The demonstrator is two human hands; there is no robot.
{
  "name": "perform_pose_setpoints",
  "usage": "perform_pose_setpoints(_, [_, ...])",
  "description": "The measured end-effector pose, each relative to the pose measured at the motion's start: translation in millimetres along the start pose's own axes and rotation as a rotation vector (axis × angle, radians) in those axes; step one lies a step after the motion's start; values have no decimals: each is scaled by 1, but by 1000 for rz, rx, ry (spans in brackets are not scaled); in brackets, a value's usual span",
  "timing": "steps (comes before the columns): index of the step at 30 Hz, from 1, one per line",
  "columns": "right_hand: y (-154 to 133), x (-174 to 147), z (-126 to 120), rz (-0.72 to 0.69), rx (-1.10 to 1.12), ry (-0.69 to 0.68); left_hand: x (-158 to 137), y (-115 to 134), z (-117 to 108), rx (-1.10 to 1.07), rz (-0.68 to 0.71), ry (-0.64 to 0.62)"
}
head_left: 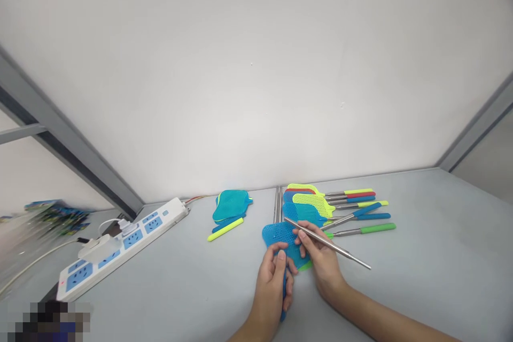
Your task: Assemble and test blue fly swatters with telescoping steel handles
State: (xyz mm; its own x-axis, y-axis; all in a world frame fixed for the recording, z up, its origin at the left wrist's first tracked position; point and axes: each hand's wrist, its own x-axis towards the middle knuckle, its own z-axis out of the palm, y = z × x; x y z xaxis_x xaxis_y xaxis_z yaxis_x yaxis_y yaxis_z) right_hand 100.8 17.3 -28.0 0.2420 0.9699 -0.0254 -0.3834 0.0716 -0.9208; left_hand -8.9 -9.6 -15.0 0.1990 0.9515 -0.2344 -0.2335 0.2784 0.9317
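Note:
My left hand [274,280] is closed around a blue handle grip [284,314], whose lower end pokes out below the fingers. A slim metal telescopic rod [340,250] is pinched in my right hand [318,256], slanting down to the right with its thin end free. Just beyond both hands lies a blue fly swatter head [276,232], partly covered by them. Fly swatters with yellow, red, blue and green heads and handles are piled behind it, including one with a green handle [379,228].
Teal swatter heads [232,206] are stacked left of the pile, near a loose yellow grip [225,230]. Bare metal rods [277,203] lie close to the wall. A white power strip [124,248] with plugs and cables and some blurred plastic packaging [56,219] occupy the left side.

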Motion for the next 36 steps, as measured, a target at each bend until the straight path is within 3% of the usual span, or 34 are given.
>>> perform_pose_setpoints(7, [2, -2, 1, 18, 86, 61, 4, 1, -1, 61, -25, -63])
perform_pose_setpoints(13, [-2, -5, 2, 63, 151, 29, 6, -4, -1, 116, -10, -127])
perform_pose_setpoints(36, [-6, -13, 1, 46, 20, -42, 3, -5, -1, 154, 20, -148])
